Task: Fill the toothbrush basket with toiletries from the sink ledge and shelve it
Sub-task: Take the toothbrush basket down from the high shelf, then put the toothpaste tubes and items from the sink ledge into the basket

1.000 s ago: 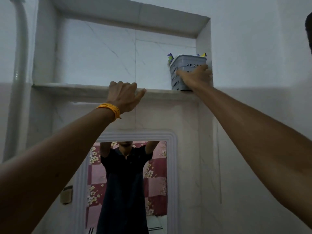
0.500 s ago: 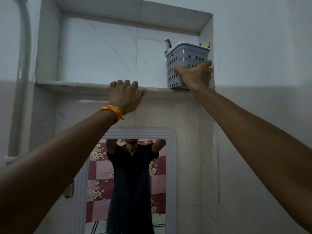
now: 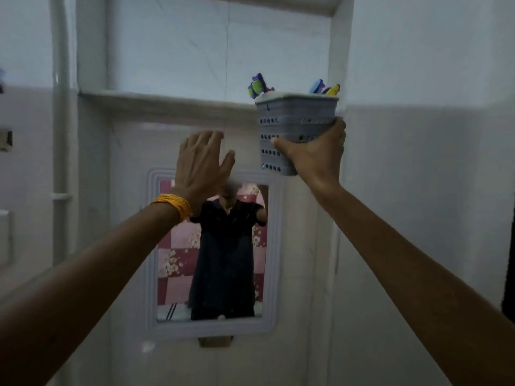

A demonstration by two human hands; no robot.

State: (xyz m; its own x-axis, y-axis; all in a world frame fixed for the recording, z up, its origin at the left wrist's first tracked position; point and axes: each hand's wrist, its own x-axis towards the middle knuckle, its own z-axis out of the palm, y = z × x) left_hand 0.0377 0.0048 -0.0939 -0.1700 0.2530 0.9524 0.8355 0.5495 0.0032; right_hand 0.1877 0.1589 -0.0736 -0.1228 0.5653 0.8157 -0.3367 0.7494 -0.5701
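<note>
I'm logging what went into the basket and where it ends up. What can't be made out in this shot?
- Basket contents, head view: only coloured tips show above the rim; the walls hide the rest.
- Basket's bottom right: covered by the right hand.
- Shelf top: seen from below, its front edge hides the surface.
- Left hand: motion-blurred, open, holding nothing.

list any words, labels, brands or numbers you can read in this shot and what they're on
None can be read.
The colourful toiletries sticking out of the grey basket, held in the right hand, may carry print, but it is too blurred to read.
The basket, the mirror frame and the yellow wristband show no lettering.
</note>
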